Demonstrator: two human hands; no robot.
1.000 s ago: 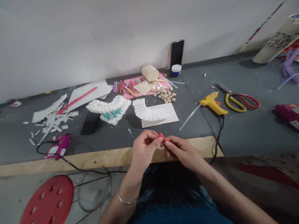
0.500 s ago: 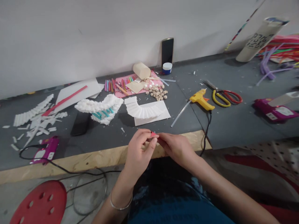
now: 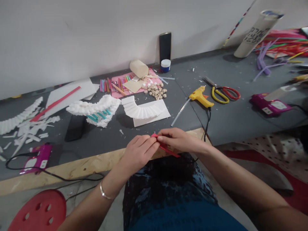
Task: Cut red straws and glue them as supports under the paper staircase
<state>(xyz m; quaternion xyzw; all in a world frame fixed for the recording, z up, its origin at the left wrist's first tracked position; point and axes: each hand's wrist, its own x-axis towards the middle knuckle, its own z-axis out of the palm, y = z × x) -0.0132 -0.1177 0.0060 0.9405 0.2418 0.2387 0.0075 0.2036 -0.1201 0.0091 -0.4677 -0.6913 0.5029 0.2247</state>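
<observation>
Both hands meet over the table's front edge around a narrow red strip [image 3: 171, 151], which looks like paper or foam. My left hand [image 3: 141, 150] is closed on one end of it, fingers bent over the top. My right hand [image 3: 176, 140] pinches the strip beside it, thumb against the fingers, and a tail of the strip slants down below that hand. Just behind lie a fanned white pleated piece [image 3: 141, 109] on a white card [image 3: 160, 116] and a fluffy white shape [image 3: 95, 107] with teal bars.
A yellow glue gun [image 3: 201, 97] and scissors [image 3: 222, 92] lie to the right. Pistachio-like shells [image 3: 157, 93] and crayons [image 3: 109, 86] sit at the back. Left are a dark phone [image 3: 75, 127], white scraps [image 3: 31, 128] and a purple power strip [image 3: 38, 158] with a trailing cord.
My hands have turned and the red strip shows more, its tail now hanging below my right hand. The right hand is more on top. The view has shifted slightly right.
</observation>
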